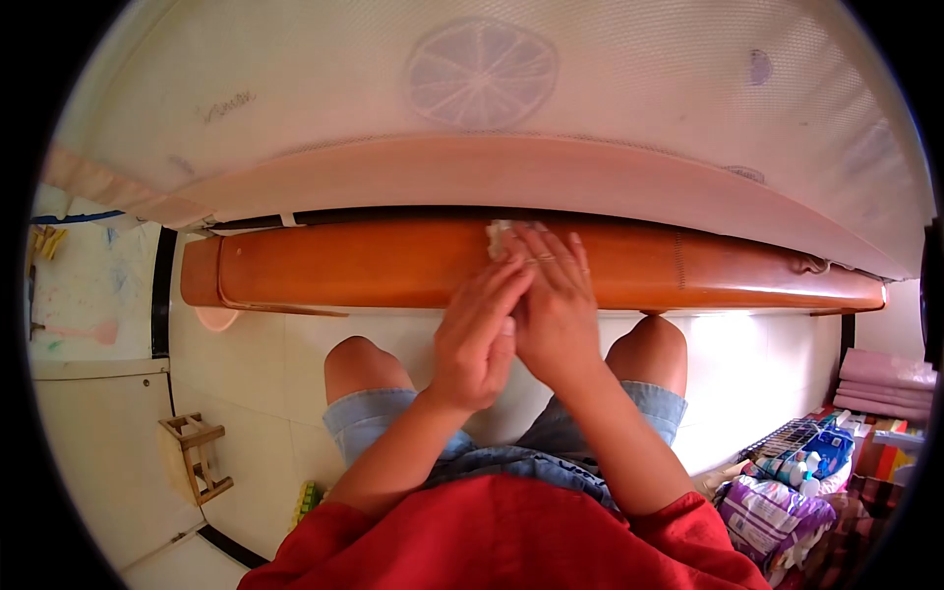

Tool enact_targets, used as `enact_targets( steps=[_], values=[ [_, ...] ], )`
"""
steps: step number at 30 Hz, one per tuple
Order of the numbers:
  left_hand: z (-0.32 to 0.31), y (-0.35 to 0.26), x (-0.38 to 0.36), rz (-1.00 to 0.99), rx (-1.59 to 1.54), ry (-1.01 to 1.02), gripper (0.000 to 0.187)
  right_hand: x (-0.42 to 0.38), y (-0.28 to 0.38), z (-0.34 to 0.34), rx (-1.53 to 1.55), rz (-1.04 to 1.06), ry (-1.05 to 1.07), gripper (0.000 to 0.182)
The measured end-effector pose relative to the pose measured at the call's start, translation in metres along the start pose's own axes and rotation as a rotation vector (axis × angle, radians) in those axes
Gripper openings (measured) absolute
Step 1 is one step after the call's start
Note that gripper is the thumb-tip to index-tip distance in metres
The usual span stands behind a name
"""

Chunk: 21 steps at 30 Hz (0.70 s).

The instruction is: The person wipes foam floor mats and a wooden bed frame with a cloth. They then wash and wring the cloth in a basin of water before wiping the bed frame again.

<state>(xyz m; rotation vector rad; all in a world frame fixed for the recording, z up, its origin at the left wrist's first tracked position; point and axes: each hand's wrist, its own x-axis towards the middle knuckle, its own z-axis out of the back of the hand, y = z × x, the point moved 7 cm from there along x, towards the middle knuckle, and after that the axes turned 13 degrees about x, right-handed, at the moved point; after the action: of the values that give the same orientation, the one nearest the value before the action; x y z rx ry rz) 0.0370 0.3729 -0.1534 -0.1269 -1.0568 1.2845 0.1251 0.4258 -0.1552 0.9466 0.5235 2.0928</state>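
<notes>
A crumpled white cloth or tissue [499, 236] lies on the glossy brown wooden board [354, 264] in front of me, its edge showing at my fingertips. My right hand [556, 305] rests on the board with its fingers over this white piece, pressing it down; most of the piece is hidden. There is a ring on one finger. My left hand [479, 339] leans against the side of my right hand, its fingers stretched out and close together, the tips near the white piece. Nothing shows in the left palm.
A pale mesh curtain [324, 88] with lemon prints rises behind the board. On the left are a small wooden stool [197, 454] and a white cabinet [98, 423]. A purple package [772, 516], bottles and a wire basket crowd the right, below folded pink pads [885, 379].
</notes>
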Motion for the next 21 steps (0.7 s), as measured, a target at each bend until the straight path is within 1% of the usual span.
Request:
enact_targets(
  steps=[1, 2, 6, 9, 11, 13, 15, 17, 20, 21],
  values=[
    [-0.004, -0.003, 0.001, -0.01, -0.035, 0.029, 0.034, -0.003, -0.002, 0.005, 0.006, 0.002, 0.002, 0.046],
    [-0.005, -0.006, 0.0, -0.046, -0.007, 0.02, 0.032, -0.005, -0.006, 0.01, -0.016, -0.013, -0.013, 0.045],
    [0.0, -0.004, -0.009, -0.062, 0.028, -0.002, 0.032, -0.006, -0.004, 0.011, -0.041, -0.023, -0.017, 0.045],
    [0.012, 0.003, -0.015, -0.024, -0.007, -0.061, 0.03, -0.001, 0.003, 0.002, 0.008, -0.011, -0.011, 0.045],
    [0.026, 0.006, -0.019, -0.003, 0.066, -0.113, 0.029, 0.004, 0.011, -0.009, 0.043, -0.005, 0.001, 0.045],
    [0.035, 0.014, -0.027, 0.015, 0.106, -0.14, 0.027, 0.007, 0.024, -0.026, 0.047, 0.075, 0.011, 0.046],
    [0.047, 0.024, -0.035, 0.075, 0.153, -0.252, 0.027, 0.012, 0.034, -0.042, 0.043, 0.088, 0.04, 0.045],
    [0.052, 0.027, -0.04, 0.101, 0.155, -0.26, 0.025, 0.016, 0.043, -0.057, 0.092, 0.101, 0.072, 0.045],
    [0.056, 0.032, -0.048, 0.123, 0.144, -0.28, 0.023, 0.014, 0.044, -0.055, 0.13, 0.087, 0.005, 0.042],
    [0.054, 0.032, -0.049, 0.112, 0.132, -0.238, 0.02, 0.011, 0.041, -0.051, 0.136, 0.071, -0.027, 0.04]
  ],
)
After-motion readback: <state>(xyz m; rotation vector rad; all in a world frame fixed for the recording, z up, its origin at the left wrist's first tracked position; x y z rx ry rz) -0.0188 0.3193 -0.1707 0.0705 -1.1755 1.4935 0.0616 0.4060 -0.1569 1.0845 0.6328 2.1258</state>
